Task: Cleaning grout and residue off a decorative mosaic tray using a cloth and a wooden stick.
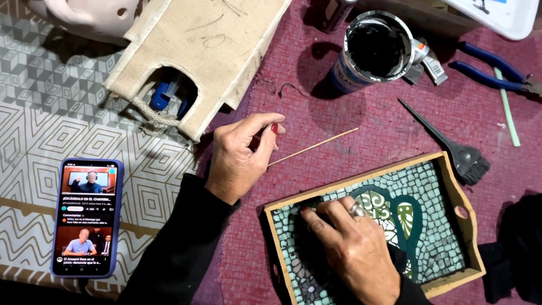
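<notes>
Maroon mat (361, 130): left hand (240, 158) pinching stick (313, 146); right hand (353, 248) on mosaic tray (446, 237).

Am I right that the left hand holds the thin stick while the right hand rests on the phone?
Not quite. The head view shows the left hand holding the thin stick, but the right hand rests on the mosaic tray, not the phone, which lies untouched to the left.

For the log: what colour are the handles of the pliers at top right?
Blue: the pliers have dark blue handles, seen in the head view.
</notes>
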